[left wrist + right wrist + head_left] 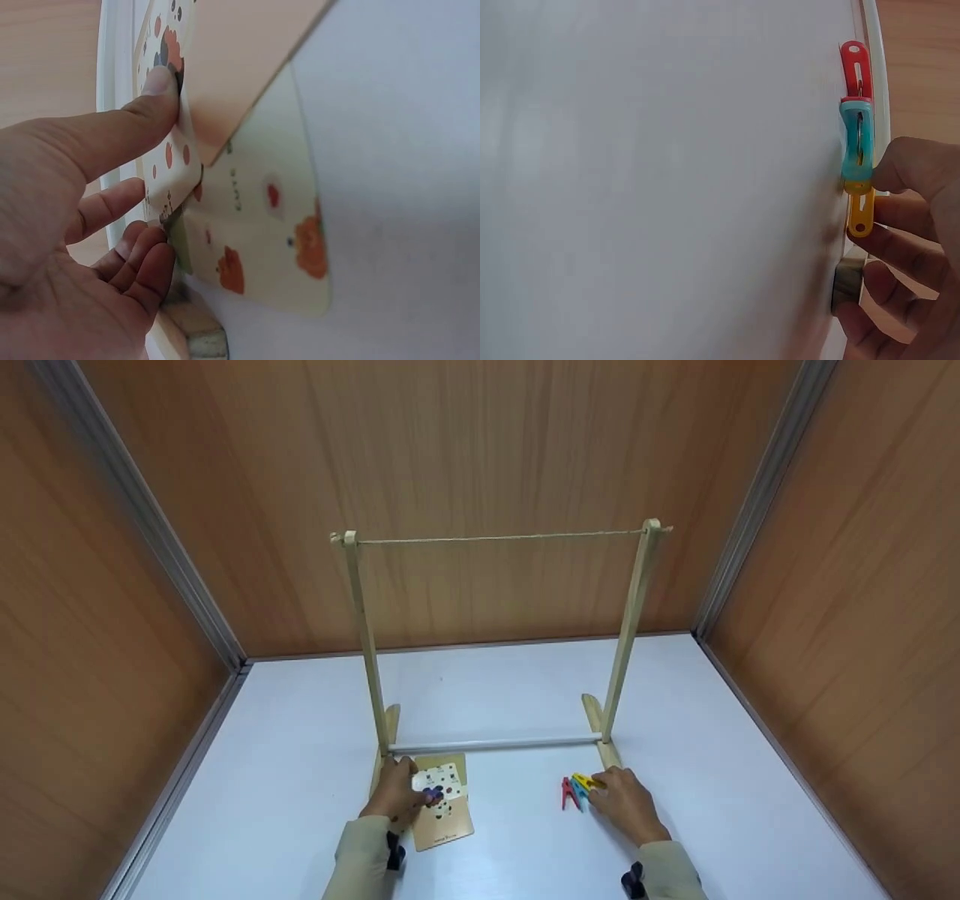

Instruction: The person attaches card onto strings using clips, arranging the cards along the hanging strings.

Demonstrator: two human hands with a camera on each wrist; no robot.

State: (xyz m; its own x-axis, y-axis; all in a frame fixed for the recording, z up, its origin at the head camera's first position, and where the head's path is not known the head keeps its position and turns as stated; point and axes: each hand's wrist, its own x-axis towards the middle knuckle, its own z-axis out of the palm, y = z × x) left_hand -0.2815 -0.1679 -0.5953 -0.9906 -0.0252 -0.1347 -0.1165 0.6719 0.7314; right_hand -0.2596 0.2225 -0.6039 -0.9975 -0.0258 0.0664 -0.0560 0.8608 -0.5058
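My left hand [394, 793] grips a white patterned card [174, 169] at its left side, thumb on its printed face and the other fingers by its edge. Around that card lie a plain tan card [444, 835] and another pale printed card [262, 225], partly overlapping. My right hand [624, 804] pinches the end of a yellow clothespin [862, 214] between thumb and finger. Beside it on the table are a blue clothespin [859, 139] and a red clothespin [856, 67], close together in a row.
Behind the hands stands a wooden frame, its left post [365, 645] and right post [628, 630] joined by a string [495, 538] on top and a white rod [495, 743] below. Wooden feet lie close to both hands. Wood panels [495, 450] enclose the white table [517, 840].
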